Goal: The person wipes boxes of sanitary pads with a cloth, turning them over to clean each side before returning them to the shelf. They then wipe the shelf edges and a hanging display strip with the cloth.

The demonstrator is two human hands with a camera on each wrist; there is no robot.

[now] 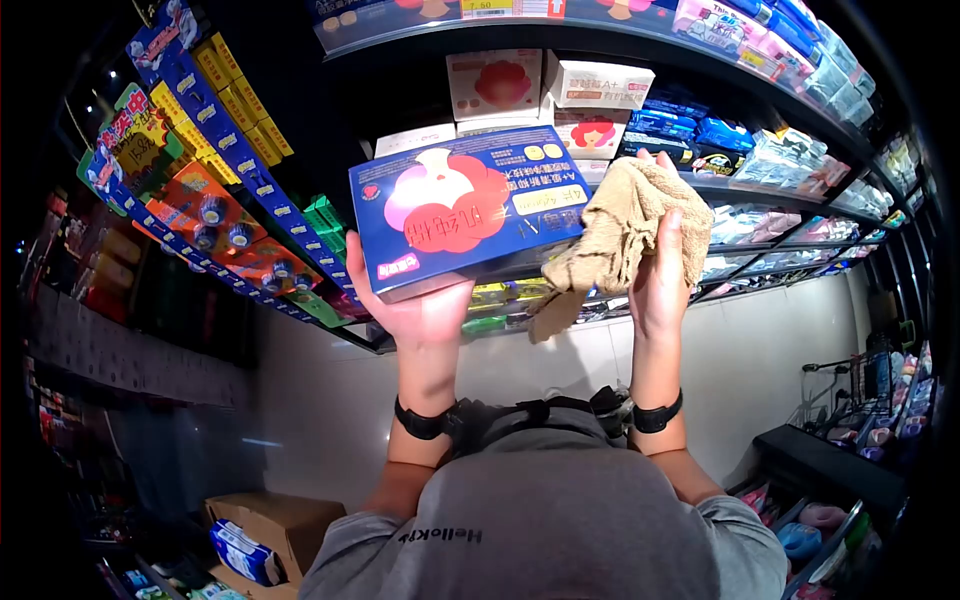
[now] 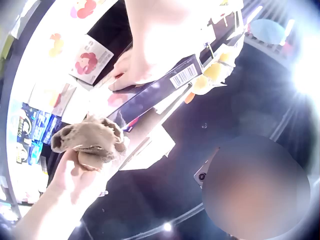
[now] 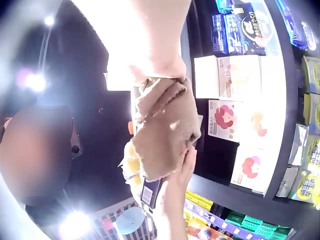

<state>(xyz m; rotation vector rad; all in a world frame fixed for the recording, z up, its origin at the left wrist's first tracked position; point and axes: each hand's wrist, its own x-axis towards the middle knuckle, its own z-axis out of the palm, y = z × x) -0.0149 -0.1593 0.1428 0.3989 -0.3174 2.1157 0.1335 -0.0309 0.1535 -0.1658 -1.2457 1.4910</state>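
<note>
A blue cardboard box [image 1: 450, 210] with a pink and red flower-shaped print is tilted up in front of the shelf. My left hand [image 1: 425, 310] grips its lower left part, thumb along the left edge and palm under the bottom. In the left wrist view, a barcode shows on the narrow side of the box [image 2: 160, 90]. My right hand [image 1: 658, 295] holds a crumpled tan cloth [image 1: 615, 220], thumb across its front; one end hangs down toward the left. The cloth [image 3: 167, 130] lies close against the box's right end and hides part of it in the right wrist view.
Behind the box, white boxes [image 1: 495, 85] with red prints stand stacked on a dark shelf. Blue packs [image 1: 725, 135] sit to their right. A blue-edged side rack [image 1: 225, 120] holds yellow boxes. An open carton [image 1: 290, 530] stands on the floor at lower left.
</note>
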